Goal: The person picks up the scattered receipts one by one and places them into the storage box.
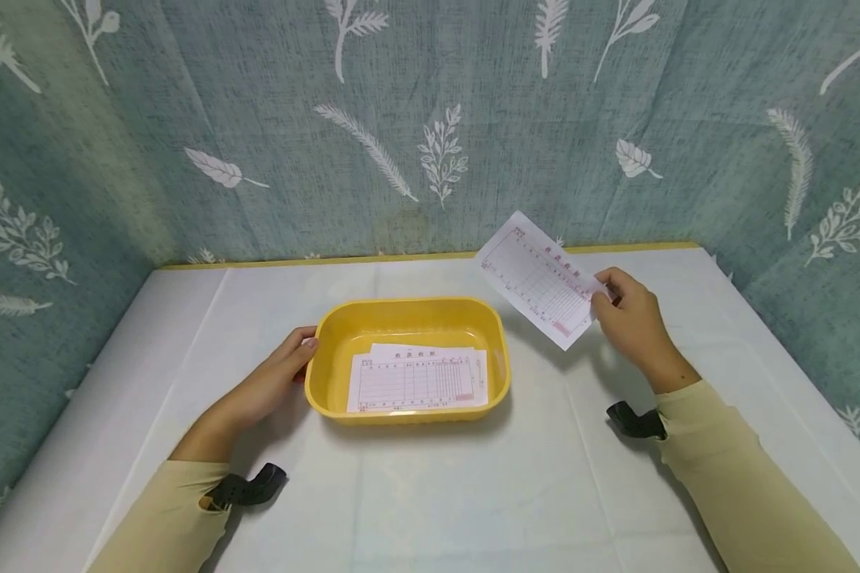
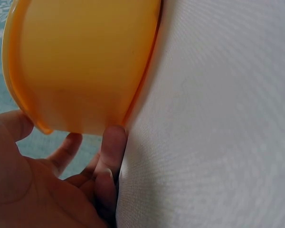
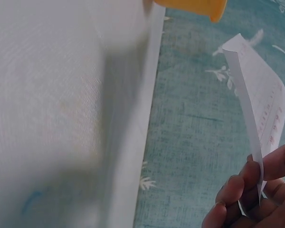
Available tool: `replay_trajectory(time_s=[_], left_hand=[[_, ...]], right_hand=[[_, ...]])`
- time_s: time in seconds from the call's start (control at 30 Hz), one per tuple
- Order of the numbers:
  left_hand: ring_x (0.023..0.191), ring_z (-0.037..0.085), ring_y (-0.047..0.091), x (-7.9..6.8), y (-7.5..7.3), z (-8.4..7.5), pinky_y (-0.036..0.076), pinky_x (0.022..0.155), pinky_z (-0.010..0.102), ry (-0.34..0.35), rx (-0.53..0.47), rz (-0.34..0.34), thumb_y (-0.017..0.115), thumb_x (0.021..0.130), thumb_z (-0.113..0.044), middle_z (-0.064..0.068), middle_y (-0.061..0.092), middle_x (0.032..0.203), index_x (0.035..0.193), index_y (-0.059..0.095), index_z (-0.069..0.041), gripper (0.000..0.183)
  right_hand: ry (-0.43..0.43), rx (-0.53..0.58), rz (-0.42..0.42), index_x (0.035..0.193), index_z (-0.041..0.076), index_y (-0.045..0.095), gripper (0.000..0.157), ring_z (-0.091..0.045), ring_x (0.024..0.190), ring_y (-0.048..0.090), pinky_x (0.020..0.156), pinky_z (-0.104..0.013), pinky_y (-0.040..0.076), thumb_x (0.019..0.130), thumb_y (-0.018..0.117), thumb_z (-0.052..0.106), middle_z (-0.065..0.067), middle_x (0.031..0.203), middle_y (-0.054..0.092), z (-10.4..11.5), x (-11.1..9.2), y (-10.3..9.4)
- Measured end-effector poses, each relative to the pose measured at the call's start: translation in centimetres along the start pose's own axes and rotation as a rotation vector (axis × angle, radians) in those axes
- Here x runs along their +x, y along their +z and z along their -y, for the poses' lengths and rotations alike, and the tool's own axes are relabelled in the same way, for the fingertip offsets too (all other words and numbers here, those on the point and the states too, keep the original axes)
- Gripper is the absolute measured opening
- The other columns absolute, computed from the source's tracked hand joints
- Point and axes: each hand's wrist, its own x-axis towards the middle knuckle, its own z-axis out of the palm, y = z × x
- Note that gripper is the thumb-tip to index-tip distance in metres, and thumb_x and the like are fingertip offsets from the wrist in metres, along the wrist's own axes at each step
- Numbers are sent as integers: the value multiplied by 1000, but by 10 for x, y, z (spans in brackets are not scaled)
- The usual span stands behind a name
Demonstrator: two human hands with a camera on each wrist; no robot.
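A yellow plastic basin [image 1: 408, 318] sits on the white table, with several printed receipt slips [image 1: 412, 382] lying in it. My left hand [image 1: 267, 386] grips the basin's left end; in the left wrist view its thumb is at the rim and the fingertips [image 2: 115, 142] are against the outer wall [image 2: 85, 61]. To the right of the basin, my right hand [image 1: 634, 322] pinches one receipt slip [image 1: 533, 274] by its lower right corner. The slip is held up above the table, tilted, its printed side facing the head camera. From the right wrist, the slip [image 3: 263, 90] appears nearly edge-on between thumb and fingers.
The white-covered table [image 1: 466, 493] stretches around the basin to a yellow back edge [image 1: 631, 248]. Green leaf-patterned cloth [image 1: 279, 119] hangs behind and at both sides. A black strap piece [image 1: 258, 484] sticks out at the left wrist and another [image 1: 634, 420] at the right.
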Motion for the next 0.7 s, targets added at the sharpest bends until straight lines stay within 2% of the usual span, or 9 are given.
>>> replay_trajectory(time_s=[0.2, 0.47, 0.7], left_hand=[[108, 23, 46, -1, 1, -3, 36, 94, 33, -4, -3, -8, 26, 109, -46, 16, 51, 130, 150, 31, -11, 54], [112, 25, 47, 0, 3, -1, 36, 98, 36, -18, -5, -2, 25, 109, -48, 16, 49, 138, 151, 29, -11, 56], [112, 25, 47, 0, 3, -2, 35, 98, 38, -20, -5, -3, 26, 109, -48, 16, 49, 137, 151, 29, -11, 56]], right_hand=[[-30, 28, -16, 112, -4, 59, 24, -22, 73, 47, 54, -24, 38, 98, 43, 7, -18, 96, 61, 1, -1, 3], [-50, 51, -18, 112, -3, 60, 23, -20, 71, 47, 54, -23, 38, 98, 45, 7, -17, 91, 59, 6, -5, 5], [-66, 71, -16, 112, -3, 60, 23, -21, 71, 48, 54, -24, 39, 99, 44, 7, -18, 96, 64, 11, -7, 6]])
